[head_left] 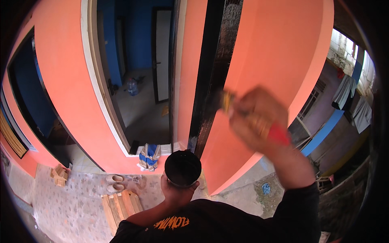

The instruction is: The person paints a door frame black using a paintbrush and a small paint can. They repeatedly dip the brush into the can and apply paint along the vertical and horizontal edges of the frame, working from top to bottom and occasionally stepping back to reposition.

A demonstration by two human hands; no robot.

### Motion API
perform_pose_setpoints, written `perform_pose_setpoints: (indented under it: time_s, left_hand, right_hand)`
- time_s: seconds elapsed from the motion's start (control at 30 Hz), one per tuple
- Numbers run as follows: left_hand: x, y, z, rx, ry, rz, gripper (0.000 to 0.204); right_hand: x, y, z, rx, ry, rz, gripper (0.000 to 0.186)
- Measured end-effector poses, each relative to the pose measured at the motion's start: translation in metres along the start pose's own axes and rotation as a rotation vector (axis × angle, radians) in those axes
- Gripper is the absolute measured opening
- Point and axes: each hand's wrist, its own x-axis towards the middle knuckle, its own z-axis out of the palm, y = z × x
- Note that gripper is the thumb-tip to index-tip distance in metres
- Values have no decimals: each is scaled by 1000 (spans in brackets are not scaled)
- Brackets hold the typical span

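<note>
My left hand (174,190) is closed around a round container (182,168) with dark, black-looking contents, held low in front of me. My right hand (259,113), blurred by motion, grips a paintbrush (226,99) with a yellowish ferrule and red-tipped handle. The dark bristles are at the glossy black vertical post (212,56) between salmon-pink wall faces; whether they touch it I cannot tell.
Behind the post, an open doorway (133,109) shows a blue room with a water jug. A blue-and-tan cloth (149,157) lies at its sill. Wooden slats (119,204), sandals (115,182) and wooden pieces (60,176) lie below; laundry (344,93) hangs right.
</note>
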Motion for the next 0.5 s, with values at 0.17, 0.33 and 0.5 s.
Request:
perform_pose_setpoints:
  time_s: [0.17, 0.33, 0.5]
  left_hand:
    - [2, 0, 0, 49, 15, 3, 69]
    - [1, 0, 4, 76, 3, 11, 69]
    - [0, 4, 6, 75, 31, -6, 71]
  right_hand:
    - [103, 25, -18, -119, 351, -325, 13]
    - [116, 22, -24, -52, 493, -369, 12]
    - [13, 3, -2, -223, 35, -225, 17]
